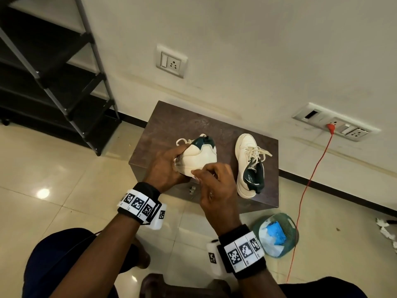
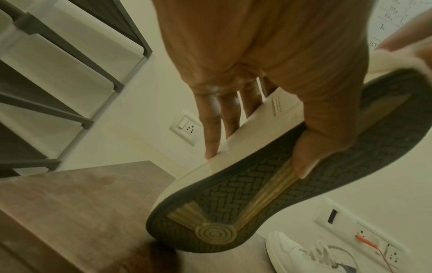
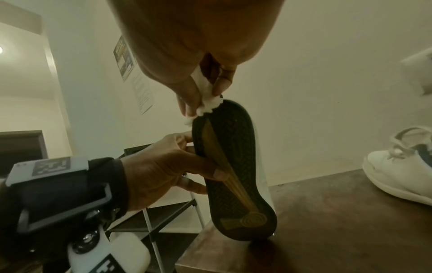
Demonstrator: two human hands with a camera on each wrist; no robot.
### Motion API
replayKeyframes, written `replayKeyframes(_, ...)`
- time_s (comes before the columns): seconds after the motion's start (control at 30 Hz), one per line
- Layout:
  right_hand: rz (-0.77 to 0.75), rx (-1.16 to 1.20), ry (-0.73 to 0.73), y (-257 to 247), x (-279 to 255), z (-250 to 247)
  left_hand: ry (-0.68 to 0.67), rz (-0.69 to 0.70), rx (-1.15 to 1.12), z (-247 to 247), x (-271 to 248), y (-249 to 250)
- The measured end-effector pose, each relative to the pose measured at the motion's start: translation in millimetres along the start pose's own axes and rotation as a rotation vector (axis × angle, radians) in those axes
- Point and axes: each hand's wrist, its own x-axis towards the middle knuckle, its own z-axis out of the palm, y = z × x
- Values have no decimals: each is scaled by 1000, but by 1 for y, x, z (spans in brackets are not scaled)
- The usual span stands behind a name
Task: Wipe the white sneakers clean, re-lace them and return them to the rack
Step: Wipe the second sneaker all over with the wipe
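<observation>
Wiping's underway: sneaker gripped by left hand, wet wipe pinched in right-hand fingers; toe edge probably gets rubbed next.

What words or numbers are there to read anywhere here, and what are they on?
None can be read for sure.
Sneaker on the table: white print on its green insole, too small to read.
Poster on the wall: print blurred.
Paper sheet on the wall: handwriting too blurred.
Wrist bands: black-and-white code squares, no words.

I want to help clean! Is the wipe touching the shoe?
Touching. The right wrist view shows the white wipe pinched by the right hand against the held sneaker edge.
</observation>
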Motion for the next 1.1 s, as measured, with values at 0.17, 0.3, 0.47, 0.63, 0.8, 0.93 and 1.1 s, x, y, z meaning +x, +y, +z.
replayKeyframes(0.17,53,20,84,4,29,7,-12,18,33,1,2,6)
replayKeyframes(0.3,101,-56,129,11,40,9,-67,55,181,15,-7,11)
replayKeyframes(0.47,32,-90,-7,-5,-22,-4,-88,69,176,11,-6,5)
replayKeyframes(0.63,57,-90,22,18,-25,-16,-90,107,233,17,-8,6)
replayKeyframes(0.8,100,-116,152,40,16,-17,-90,123,213,17,-11,6)
replayKeyframes(0.93,81,-34,120,15,-13,-11,-68,151,134,11,-11,11)
replayKeyframes(1.1,271,44,158,29,-45,-13,-56,159,61,1,-11,9)
